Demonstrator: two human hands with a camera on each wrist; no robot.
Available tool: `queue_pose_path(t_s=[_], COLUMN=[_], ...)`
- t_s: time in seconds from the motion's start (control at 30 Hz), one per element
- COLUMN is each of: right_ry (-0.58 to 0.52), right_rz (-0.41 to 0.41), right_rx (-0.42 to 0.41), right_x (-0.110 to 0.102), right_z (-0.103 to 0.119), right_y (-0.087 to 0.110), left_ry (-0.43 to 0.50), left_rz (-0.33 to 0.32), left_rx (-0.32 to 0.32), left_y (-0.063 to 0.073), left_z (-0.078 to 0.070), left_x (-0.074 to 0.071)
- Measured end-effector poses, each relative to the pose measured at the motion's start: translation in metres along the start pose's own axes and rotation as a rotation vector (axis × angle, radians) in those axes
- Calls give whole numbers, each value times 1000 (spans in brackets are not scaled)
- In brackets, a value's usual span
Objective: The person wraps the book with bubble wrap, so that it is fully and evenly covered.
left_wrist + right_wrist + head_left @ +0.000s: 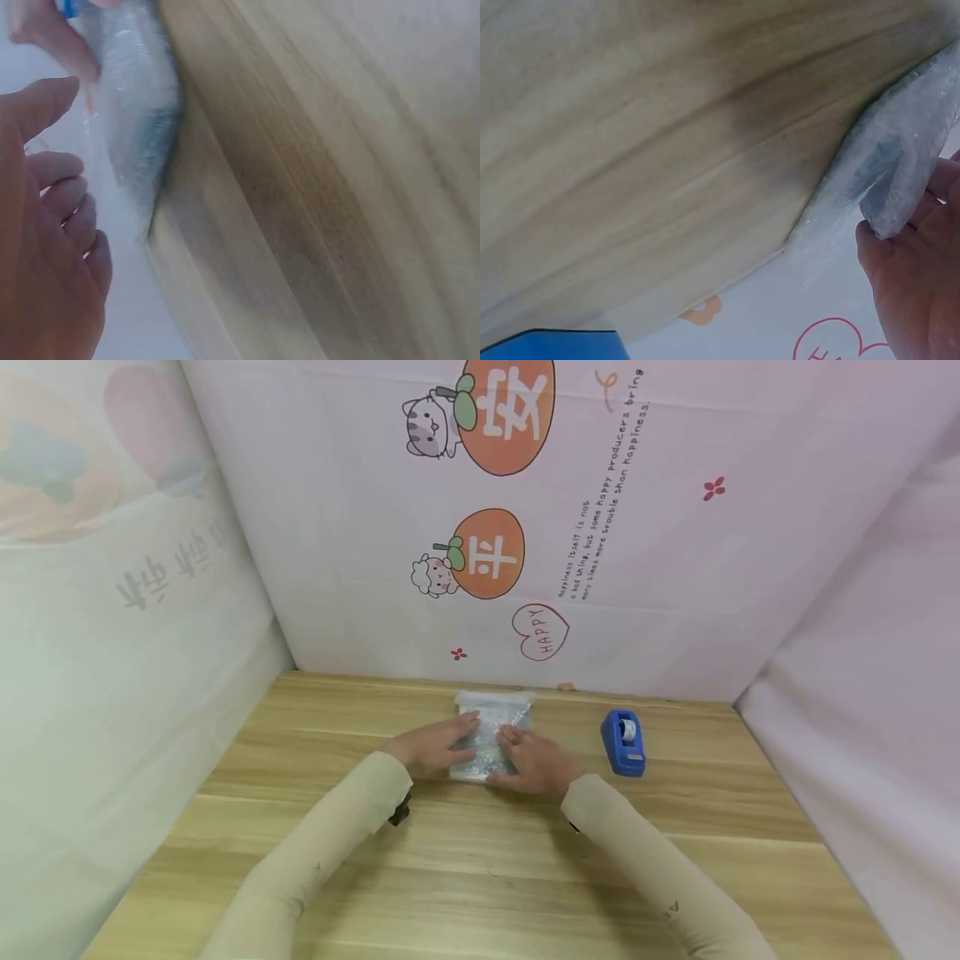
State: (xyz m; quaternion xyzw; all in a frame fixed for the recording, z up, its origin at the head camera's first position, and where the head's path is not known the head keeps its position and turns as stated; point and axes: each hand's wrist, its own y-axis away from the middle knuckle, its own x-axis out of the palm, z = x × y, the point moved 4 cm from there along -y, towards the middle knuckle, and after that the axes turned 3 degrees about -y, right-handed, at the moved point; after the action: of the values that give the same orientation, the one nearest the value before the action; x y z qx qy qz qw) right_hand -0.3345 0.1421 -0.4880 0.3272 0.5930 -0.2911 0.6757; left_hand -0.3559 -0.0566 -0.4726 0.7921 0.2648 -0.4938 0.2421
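Observation:
A flat bundle of clear bubble wrap [491, 718] lies near the back edge of the wooden table, with something bluish-green showing through it. My left hand [435, 745] is at its left side, fingers reaching over the wrap; the left wrist view shows that hand [52, 202] with relaxed fingers and thumb apart. On the other side is my right hand [536, 762]. In the right wrist view, the right hand [915, 262] pinches a raised fold of the bubble wrap [896, 165] between thumb and fingers.
A blue tape dispenser [623, 752] with a roll in it stands to the right of the bundle. White printed cloth [360, 568] hangs behind the table [465, 877] and along both sides. A dark strap [401, 810] shows at the left cuff.

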Motion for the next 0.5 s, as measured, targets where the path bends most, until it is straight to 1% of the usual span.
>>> queue_pose_path(t_s=[0.17, 0.23, 0.4, 0.5], right_ry=[5, -2, -11, -12], right_rz=[10, 4, -5, -5], right_rx=[21, 16, 1, 12], right_x=[4, 4, 5, 5], right_z=[-3, -3, -1, -1], right_y=[1, 1, 1, 3], left_ry=[-108, -148, -214, -220], left_rz=[18, 22, 34, 42], left_rx=[21, 28, 25, 21], left_y=[-15, -19, -23, -24], left_z=[1, 1, 2, 2], left_x=[5, 8, 12, 13])
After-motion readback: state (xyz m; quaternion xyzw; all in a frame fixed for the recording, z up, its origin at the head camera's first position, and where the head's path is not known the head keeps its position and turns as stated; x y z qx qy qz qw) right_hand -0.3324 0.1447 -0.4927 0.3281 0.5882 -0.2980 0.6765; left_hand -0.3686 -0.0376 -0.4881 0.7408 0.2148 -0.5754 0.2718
